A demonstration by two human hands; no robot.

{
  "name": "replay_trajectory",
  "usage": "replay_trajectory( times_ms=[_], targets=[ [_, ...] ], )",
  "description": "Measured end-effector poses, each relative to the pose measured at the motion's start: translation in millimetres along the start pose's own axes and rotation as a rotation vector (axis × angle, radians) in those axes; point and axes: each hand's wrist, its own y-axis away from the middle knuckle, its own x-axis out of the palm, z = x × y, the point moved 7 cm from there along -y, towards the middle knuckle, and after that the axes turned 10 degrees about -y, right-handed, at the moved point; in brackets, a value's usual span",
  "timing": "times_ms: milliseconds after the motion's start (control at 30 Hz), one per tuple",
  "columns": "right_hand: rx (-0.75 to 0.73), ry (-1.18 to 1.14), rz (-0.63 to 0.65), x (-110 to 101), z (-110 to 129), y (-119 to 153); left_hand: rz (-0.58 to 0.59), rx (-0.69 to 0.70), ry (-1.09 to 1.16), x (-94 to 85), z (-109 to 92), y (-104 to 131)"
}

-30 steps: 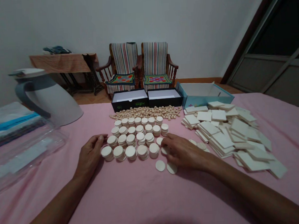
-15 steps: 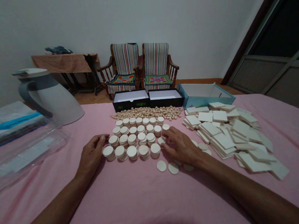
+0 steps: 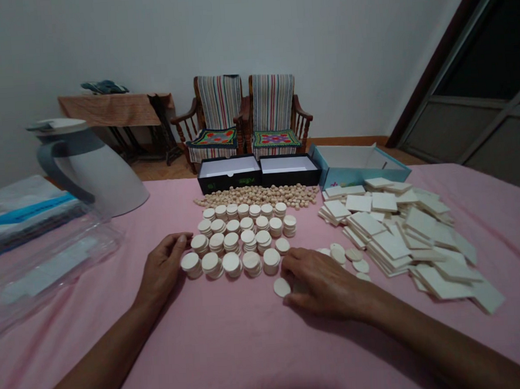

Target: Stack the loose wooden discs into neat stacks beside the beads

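Observation:
Several rows of stacked pale wooden discs [image 3: 232, 262] stand on the pink cloth. My left hand [image 3: 164, 265] rests at the left end of these rows, its fingers loosely bent beside the stacks and nothing visible in them. To the right of the front row, my right hand [image 3: 320, 282] is low over loose discs, thumb and fingers apart. A loose disc [image 3: 282, 287] lies by its thumb and fingertips; the palm partly covers others. Behind that hand is a low disc pile [image 3: 282, 245], and more loose discs [image 3: 337, 252] are scattered to its right.
Square wooden tiles [image 3: 389, 245] lie heaped at right. Small wooden beads [image 3: 255, 196] spread before two black boxes [image 3: 230, 181] and a blue box [image 3: 342, 175]. A white jug [image 3: 109, 177] and clear plastic packaging [image 3: 53, 263] occupy the left. Two chairs [image 3: 272, 108] stand beyond.
My right hand has moved from the right end of the second row from the front, down toward the loose discs nearer me. A full stack there is now uncovered. My left hand stays put.

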Motion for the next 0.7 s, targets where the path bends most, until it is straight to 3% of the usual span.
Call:
replay_trajectory(
  times_ms=[267, 533, 700],
  targets=[
    [-0.039, -0.044, 0.027, -2, 3, 3, -0.006, 0.013, -0.019, -1.0, 1, -1],
    [-0.212, 0.269, 0.023, 16, 26, 13, 0.025, 0.029, -0.008, 1.7, 0, 0],
    [-0.185, 0.263, 0.027, 16, 21, 13, 0.031, 0.039, -0.020, 1.5, 0, -1]
  ],
)
